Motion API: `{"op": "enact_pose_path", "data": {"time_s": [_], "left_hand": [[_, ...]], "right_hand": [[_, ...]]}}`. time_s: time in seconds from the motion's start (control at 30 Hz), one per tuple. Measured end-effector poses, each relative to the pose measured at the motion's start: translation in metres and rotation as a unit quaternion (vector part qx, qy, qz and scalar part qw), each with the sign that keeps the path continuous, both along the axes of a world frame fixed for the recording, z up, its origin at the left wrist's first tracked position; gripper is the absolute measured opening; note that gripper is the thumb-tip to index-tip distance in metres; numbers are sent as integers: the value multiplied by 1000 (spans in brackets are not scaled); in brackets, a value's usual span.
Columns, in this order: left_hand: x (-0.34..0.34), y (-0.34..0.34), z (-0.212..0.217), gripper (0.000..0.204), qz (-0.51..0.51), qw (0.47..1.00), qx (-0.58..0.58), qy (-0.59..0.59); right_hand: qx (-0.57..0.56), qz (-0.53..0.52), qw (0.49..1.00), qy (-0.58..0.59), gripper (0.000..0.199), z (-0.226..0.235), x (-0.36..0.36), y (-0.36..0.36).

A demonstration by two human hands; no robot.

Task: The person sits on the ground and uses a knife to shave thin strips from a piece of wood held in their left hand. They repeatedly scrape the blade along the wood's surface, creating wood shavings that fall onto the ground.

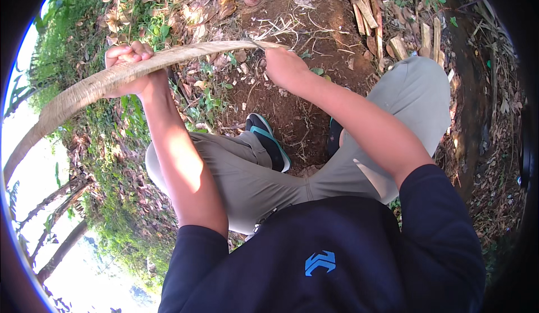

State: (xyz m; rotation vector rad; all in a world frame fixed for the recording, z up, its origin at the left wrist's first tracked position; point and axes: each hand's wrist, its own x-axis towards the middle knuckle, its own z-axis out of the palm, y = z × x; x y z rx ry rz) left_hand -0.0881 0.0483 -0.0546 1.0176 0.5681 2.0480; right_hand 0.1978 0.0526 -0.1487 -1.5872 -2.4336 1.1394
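Observation:
A long, pale brown wooden strip [185, 55] with a fibrous surface arches from the far left rim to the middle of the view, tapering at its right end. My left hand [129, 68] is closed around it, fingers curled over the top edge. My right hand [286, 68] is a closed fist at the tapered end. A thin dark blade [256, 44], apparently a knife's, pokes out of this fist against the strip; the handle is hidden in my fingers. Pale thin shavings [278, 29] lie on the soil just beyond the right hand.
I sit or squat with knees apart, a dark sandal [266, 141] on the brown soil [303, 119] between them. Split wood pieces [368, 12] lie at the far right. Dry leaves and green plants [112, 184] cover the left side, with dark branches [62, 251] at lower left.

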Motion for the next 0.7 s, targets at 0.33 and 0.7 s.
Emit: {"op": "enact_pose_path", "data": {"time_s": [0.33,0.7], "left_hand": [[-11,-5,-2,117,41,998,-34,-25],[4,-6,-2,104,68,997,-17,-11]], "right_hand": [[22,26,999,7,23,-11,-6,8],[10,17,998,-52,23,0,1,-7]]}}
